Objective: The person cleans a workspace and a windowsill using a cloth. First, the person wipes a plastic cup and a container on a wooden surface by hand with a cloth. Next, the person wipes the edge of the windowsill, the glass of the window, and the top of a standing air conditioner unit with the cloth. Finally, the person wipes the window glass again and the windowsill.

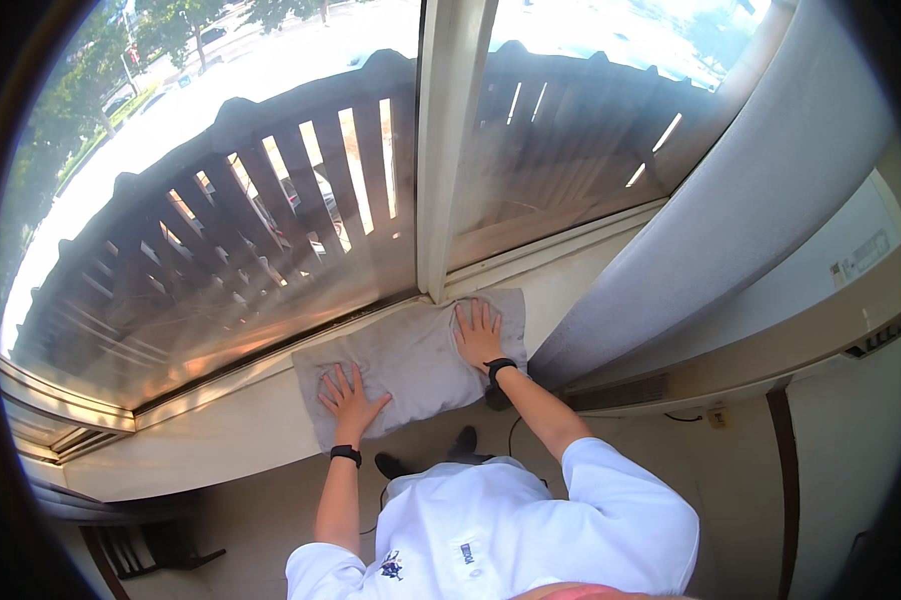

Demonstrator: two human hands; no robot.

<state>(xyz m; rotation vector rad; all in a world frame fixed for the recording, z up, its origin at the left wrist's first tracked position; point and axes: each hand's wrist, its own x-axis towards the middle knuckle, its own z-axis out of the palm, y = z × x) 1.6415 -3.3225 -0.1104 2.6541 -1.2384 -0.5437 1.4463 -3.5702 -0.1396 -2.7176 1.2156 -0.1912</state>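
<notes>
A grey cloth (413, 360) lies spread over the pale window sill (217, 431), its near edge hanging past the sill's front. My left hand (350, 405) rests flat on the cloth's left end, fingers apart. At the right end, below the window's upright frame, my right hand (479, 334) presses on the cloth with its fingers spread. Neither hand grips the fabric; both palms face down. A black band sits on each wrist.
Behind the sill stand sliding window panes (285, 187) with a white frame post (450, 150). A grey curtain (720, 202) hangs at the right, beside a white appliance (833, 262). A dark chair (161, 544) stands at lower left. Outside is a slatted railing (240, 157).
</notes>
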